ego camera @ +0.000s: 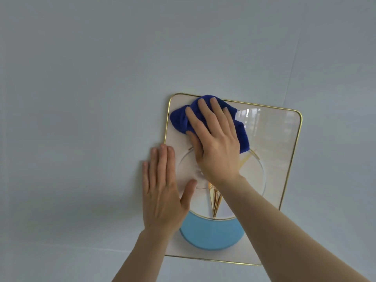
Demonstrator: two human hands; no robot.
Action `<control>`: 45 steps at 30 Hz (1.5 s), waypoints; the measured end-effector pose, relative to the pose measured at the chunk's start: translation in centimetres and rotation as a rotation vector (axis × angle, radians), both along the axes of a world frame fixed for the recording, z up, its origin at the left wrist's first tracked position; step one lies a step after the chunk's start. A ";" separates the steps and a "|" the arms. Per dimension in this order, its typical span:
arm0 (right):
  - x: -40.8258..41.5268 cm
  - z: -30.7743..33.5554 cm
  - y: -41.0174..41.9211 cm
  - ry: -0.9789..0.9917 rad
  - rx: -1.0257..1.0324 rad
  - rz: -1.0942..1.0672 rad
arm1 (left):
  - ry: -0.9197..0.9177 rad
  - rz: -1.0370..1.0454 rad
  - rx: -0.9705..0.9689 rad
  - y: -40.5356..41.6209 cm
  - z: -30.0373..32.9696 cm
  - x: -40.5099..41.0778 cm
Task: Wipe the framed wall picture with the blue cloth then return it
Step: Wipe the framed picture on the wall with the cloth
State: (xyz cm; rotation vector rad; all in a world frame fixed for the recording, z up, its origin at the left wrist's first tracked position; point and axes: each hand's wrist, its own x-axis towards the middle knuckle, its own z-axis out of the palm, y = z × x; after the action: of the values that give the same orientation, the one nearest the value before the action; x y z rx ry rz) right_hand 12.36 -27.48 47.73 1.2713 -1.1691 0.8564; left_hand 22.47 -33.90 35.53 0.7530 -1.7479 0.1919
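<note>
Two bare forearms are seen rising from the bottom edge of the view, one from the lower left and one from the lower right. Two hands are counted. The left hand [162,192] is laid flat and open, fingers together and thumb spread, across the left edge of the picture [272,159]; its palm and thumb are rested on the glass, while the outer fingers are spread onto the wall [81,98] just beside the frame. Nothing is gripped by it.

Farther up, the right hand [215,143] is pressed palm-down, fingers extended, on one blue cloth [180,121]. The cloth is held flat against the glass under the fingers and palm rather than clenched, and it is bunched at the upper left corner of the picture, touching the top edge of the frame. A fold of it is seen hanging out beside the right side of the hand.

One picture is counted, hung on the wall and seen slightly tilted. It is bordered by a thin gold frame [300,127] with rounded corners. Inside, one pale circle outlined in gold, one light blue crescent shape near the bottom edge, and a few gold lines are shown. Reflections are visible in the glass at the upper right corner.

Behind everything, one plain pale grey wall is spread across the whole view.
</note>
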 end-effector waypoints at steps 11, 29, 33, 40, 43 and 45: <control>-0.7 -2.0 0.4 0.073 0.062 -0.095 | 0.017 -0.016 -0.056 -1.2 -0.6 -0.4; -2.4 -8.5 2.2 0.068 0.144 -0.083 | -0.080 -0.012 -0.128 -2.3 -1.0 0.5; -3.2 -10.1 3.0 0.068 0.182 -0.086 | -0.090 0.002 -0.141 -2.5 -1.0 0.5; -4.1 -12.6 4.1 0.046 0.198 -0.100 | -0.117 -0.046 -0.180 -2.6 -1.2 1.1; -4.0 -12.8 4.2 0.035 0.213 -0.097 | -0.130 -0.026 -0.190 -2.7 -1.2 1.3; -4.0 -13.1 4.4 0.028 0.225 -0.107 | -0.146 -0.018 -0.197 -2.9 -1.2 1.4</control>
State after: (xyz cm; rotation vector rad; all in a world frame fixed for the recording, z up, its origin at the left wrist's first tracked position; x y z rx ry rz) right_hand 8.33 -23.05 34.63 1.3837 -1.3264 0.6395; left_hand 23.91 -36.78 34.33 0.5911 -1.8411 0.4094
